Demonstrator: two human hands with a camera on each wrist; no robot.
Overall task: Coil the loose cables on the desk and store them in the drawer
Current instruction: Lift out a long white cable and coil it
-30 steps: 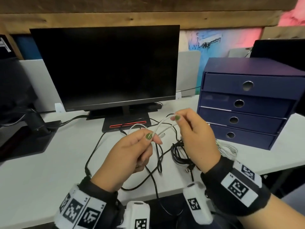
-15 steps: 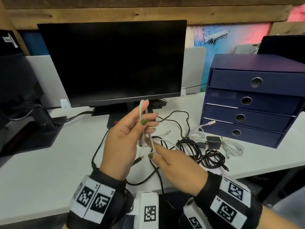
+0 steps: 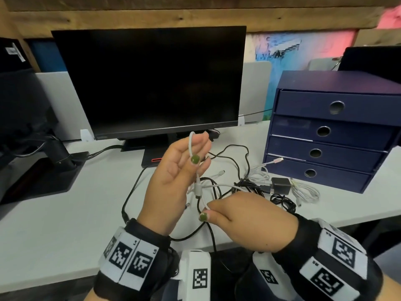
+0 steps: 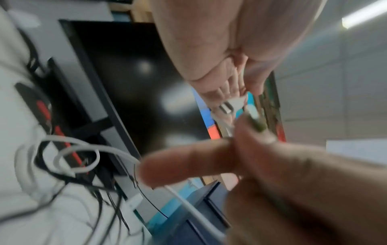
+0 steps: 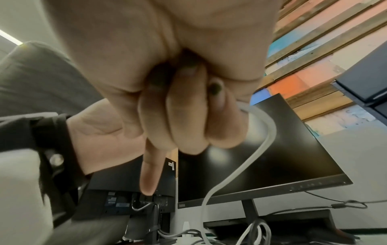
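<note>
both hands, left hand (image 3: 175,181) and right hand (image 3: 245,218), pinch one white cable (image 3: 191,144) mid-coil; other cables (image 3: 280,192) lie loose, drawers (image 3: 325,131) closed.

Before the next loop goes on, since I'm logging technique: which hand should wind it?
Probably the right hand: it pinches the white cable's free run low down, while the left hand holds the started loop upright.
</note>
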